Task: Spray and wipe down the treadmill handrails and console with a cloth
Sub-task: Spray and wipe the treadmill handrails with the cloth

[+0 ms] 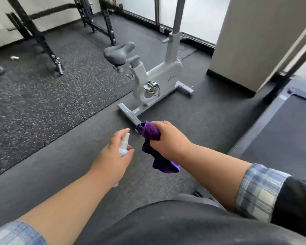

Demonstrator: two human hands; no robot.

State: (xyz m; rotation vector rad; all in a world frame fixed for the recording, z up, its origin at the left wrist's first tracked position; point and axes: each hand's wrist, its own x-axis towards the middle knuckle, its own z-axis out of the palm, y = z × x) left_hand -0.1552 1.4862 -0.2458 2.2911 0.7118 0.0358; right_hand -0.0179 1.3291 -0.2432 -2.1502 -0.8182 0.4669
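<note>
Left hand (116,152) wrapped round a small white spray bottle (124,145), nozzle aimed right toward the cloth. Right hand (168,137) clamped on a bunched purple cloth (153,147), loose end dangling below the fist. Both held up over the dark rubber floor (60,165), close together but not touching. Treadmill (279,131) off at the right edge, only the belt and a slanted rail showing, well apart from both hands. White exercise bike (157,76) parked farther back in the middle, black rack (42,38) far left.
</note>
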